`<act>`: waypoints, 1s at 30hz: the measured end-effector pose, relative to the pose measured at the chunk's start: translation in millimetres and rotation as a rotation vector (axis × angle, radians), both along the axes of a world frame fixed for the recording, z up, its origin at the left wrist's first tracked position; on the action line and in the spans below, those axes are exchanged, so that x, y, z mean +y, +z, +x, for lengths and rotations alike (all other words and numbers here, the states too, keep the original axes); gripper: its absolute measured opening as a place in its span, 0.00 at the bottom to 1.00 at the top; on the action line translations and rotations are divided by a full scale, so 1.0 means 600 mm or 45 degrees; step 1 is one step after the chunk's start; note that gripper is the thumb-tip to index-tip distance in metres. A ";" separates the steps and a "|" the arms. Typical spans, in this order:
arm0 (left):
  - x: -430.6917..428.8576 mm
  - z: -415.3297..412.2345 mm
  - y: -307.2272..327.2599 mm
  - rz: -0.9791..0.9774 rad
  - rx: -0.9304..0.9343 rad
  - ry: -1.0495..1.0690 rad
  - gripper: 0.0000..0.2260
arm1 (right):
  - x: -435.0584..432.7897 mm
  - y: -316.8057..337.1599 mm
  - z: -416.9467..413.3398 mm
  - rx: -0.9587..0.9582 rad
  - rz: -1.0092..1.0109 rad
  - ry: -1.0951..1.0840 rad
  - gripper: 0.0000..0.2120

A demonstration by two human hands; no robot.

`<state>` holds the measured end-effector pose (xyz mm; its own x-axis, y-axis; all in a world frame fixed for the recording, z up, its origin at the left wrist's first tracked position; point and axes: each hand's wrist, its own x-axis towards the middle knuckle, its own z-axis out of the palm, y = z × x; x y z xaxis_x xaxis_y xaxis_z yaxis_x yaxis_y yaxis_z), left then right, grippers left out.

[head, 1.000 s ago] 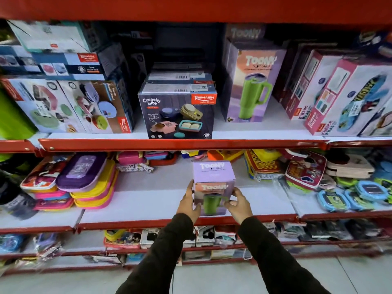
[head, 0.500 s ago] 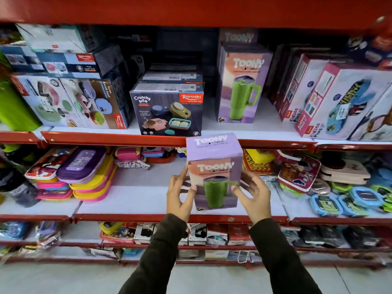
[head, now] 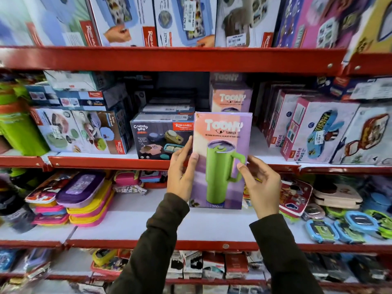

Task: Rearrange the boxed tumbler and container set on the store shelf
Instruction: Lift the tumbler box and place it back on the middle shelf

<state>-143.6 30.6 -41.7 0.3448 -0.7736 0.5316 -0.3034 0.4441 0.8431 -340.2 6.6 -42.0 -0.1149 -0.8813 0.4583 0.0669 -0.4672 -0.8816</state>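
Tall purple-and-peach cardboard box [head: 221,160] printed "Toony Tumbler" — green mug pictured — clasped upright between left hand [head: 182,176] and right hand [head: 260,185]; dark "Crunchy Bite" Rishabh carton [head: 162,137] behind.

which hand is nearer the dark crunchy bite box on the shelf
Left. The left hand grips the tumbler box along its left edge, fingertips overlapping the Crunchy Bite box in view. The right hand is on the tumbler box's far side.
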 end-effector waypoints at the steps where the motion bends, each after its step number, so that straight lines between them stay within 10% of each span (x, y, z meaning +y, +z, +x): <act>1: -0.001 0.000 0.002 0.007 -0.001 -0.006 0.21 | -0.002 0.000 -0.001 0.013 -0.003 -0.006 0.13; 30: -0.187 -0.025 0.078 0.121 -0.263 -0.077 0.23 | -0.188 0.066 -0.033 0.355 -0.028 -0.010 0.23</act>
<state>-158.7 -81.9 5.0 0.1878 -0.8394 0.5101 -0.4489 0.3886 0.8047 -360.1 -106.0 -2.4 0.0119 -0.8704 0.4922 -0.1804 -0.4860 -0.8551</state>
